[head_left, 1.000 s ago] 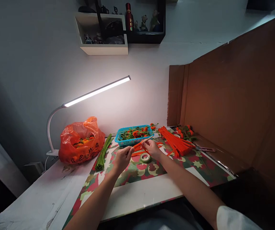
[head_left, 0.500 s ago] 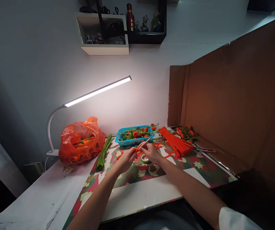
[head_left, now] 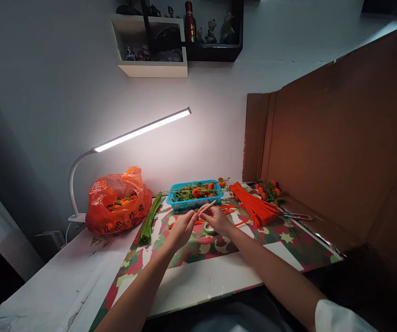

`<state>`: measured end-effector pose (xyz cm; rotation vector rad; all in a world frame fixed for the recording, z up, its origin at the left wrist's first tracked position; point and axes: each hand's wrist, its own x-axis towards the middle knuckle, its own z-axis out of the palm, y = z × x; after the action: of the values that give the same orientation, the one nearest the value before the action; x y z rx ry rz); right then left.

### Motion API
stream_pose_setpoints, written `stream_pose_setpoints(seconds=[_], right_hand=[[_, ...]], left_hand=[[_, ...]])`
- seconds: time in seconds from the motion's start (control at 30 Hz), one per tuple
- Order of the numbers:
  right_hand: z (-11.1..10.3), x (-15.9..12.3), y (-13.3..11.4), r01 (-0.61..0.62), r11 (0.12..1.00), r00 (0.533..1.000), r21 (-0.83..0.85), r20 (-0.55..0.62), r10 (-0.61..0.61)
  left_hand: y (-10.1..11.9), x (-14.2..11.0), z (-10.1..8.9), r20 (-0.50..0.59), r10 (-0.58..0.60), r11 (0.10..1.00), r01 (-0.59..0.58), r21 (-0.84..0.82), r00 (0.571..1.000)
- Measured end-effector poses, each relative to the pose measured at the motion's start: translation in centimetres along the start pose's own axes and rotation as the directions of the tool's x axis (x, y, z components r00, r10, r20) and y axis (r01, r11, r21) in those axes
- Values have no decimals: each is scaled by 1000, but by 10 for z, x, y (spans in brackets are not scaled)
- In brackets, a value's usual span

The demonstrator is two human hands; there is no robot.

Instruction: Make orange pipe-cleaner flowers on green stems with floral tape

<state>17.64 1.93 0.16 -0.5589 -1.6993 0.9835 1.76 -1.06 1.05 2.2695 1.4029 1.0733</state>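
My left hand (head_left: 182, 228) and my right hand (head_left: 216, 218) meet over the patterned mat (head_left: 285, 240), fingers pinched. Between them they hold a thin pale stick (head_left: 207, 206) that points up and right, with an orange pipe cleaner (head_left: 184, 223) at its lower end near my left fingers. A roll of tape (head_left: 208, 228) lies on the mat just under my right hand. Loose orange pipe cleaners (head_left: 235, 222) lie beside it.
A blue basket (head_left: 181, 204) of orange-and-green pieces stands behind my hands. A bundle of orange pipe cleaners (head_left: 254, 205), green stems (head_left: 149, 219), an orange plastic bag (head_left: 115, 203), a lit desk lamp (head_left: 139, 131), scissors (head_left: 295, 215) and a cardboard wall (head_left: 340, 138) surround them.
My hands have drawn closer together and nearer to me, so that the fingers now meet around the stick and pipe cleaner. The view has shifted slightly.
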Motion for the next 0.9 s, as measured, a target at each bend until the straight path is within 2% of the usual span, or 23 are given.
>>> stream_pose_setpoints(seconds=[0.17, 0.53, 0.73, 0.9], right_hand=[[0, 2, 5, -46, 999, 999, 29, 8, 45], [4, 4, 16, -68, 991, 998, 119, 20, 66], [1, 4, 5, -144, 978, 989, 150, 45, 139], [-13, 6, 1, -176, 978, 978, -112, 91, 187]], left_hand=[[1, -1, 1, -34, 6, 994, -2, 112, 999], [4, -1, 1, -66, -34, 988, 43, 148, 997], [5, -1, -2, -62, -81, 996, 82, 18, 995], [-2, 2, 0, -43, -126, 973, 115, -201, 991]])
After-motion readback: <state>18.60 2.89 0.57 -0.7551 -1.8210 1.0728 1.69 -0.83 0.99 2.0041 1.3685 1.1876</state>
